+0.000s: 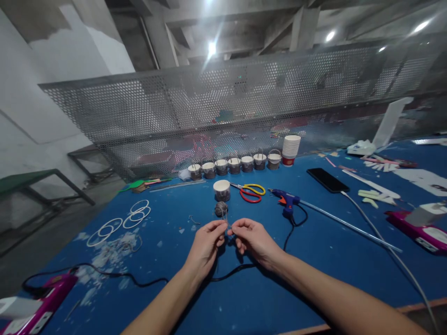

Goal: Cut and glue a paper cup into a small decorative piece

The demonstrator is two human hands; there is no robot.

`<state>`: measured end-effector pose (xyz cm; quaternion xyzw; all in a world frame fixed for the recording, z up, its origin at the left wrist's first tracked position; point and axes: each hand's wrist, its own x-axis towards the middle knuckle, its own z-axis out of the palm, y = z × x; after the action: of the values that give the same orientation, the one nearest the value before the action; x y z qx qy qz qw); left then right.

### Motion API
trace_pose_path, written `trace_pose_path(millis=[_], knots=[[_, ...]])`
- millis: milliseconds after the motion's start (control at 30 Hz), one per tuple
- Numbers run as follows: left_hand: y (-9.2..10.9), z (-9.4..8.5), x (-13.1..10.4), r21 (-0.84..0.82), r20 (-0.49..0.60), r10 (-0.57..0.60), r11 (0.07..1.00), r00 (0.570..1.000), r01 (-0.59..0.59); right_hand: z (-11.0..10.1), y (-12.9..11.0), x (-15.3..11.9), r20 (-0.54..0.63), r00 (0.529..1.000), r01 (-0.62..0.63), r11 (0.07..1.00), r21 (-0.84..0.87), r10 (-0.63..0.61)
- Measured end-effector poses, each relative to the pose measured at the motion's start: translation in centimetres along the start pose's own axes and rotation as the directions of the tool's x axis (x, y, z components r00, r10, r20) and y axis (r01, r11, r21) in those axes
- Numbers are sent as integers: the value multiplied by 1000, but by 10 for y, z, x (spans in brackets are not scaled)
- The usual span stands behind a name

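Over the middle of the blue table, my left hand (209, 239) pinches a thin grey cord between thumb and fingertips. Close beside it on the right, my right hand (252, 238) pinches the same cord. The cord runs up toward a small ball of grey yarn (220, 209) just beyond my fingers. Behind the ball stands a white paper cup (222, 190) with a grey-wrapped side. Scissors with red and yellow handles (252, 191) lie to the right of that cup. A blue glue gun (287, 201) rests further right.
Several grey-wrapped cups with handles (234, 165) line the back, beside stacked cups (291, 149). A phone (327, 180) and clear rod (349, 225) lie right. White rings (137, 215) lie left. Magenta power strips (57, 298) occupy both sides; a black cable (139, 283) crosses near my wrists.
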<state>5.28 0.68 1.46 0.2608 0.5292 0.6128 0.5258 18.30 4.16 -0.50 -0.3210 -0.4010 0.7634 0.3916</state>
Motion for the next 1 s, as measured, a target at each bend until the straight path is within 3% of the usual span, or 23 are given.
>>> trace_pose_path(millis=[367, 667, 767, 800, 867, 1000], knots=[[1, 2, -2, -23, 52, -44, 999, 998, 45, 0, 3, 2, 31, 999, 30, 989, -144, -25], [6, -1, 0, -61, 106, -74, 995, 992, 81, -3, -3, -1, 64, 997, 68, 932, -356, -48], [7, -3, 3, -84, 93, -65, 994, 994, 73, -4, -12, -2, 55, 982, 186, 865, -467, -182], [8, -5, 4, -91, 83, -60, 994, 995, 68, -3, -19, -5, 66, 956, 278, 810, -516, -287], [9, -9, 8, -101, 60, -52, 993, 997, 58, -2, -39, -19, 119, 846, 482, 651, -586, -520], [12, -16, 14, -109, 32, -54, 992, 998, 57, -11, -81, -75, 200, 640, 717, 482, -504, -742]])
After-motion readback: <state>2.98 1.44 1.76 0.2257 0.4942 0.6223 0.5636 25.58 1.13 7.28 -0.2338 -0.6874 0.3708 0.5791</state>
